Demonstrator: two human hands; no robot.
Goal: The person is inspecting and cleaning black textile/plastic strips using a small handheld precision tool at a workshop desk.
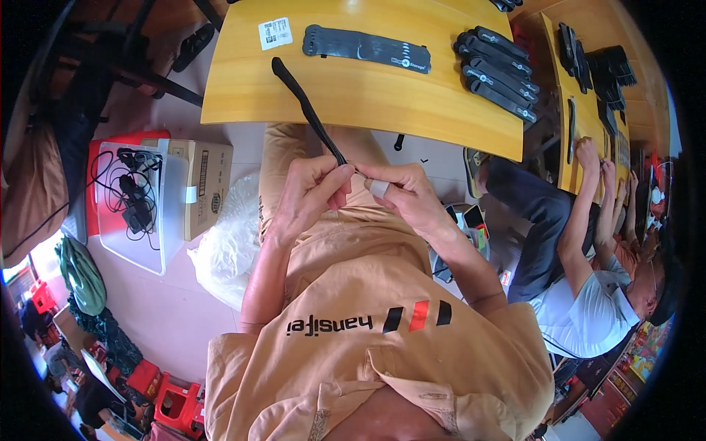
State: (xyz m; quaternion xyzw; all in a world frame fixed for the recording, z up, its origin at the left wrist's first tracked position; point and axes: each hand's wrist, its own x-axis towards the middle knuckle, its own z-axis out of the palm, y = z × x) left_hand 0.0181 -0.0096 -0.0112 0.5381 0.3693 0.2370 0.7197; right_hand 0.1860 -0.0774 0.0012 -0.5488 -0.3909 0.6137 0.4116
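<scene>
A long thin black strap (305,106) runs from the yellow wooden table (412,103) down to my lap. My left hand (305,195) pinches its near end between thumb and fingers. My right hand (401,192), with white tape on one finger, closes on the same end from the other side. Both hands meet just in front of the table's near edge.
On the table lie a flat black band (365,48), a white label (275,33) and a pile of black straps (497,70). A cardboard box (206,187), a clear bin of cables (136,202) and a plastic bag (224,246) sit left. A seated person (588,287) works at right.
</scene>
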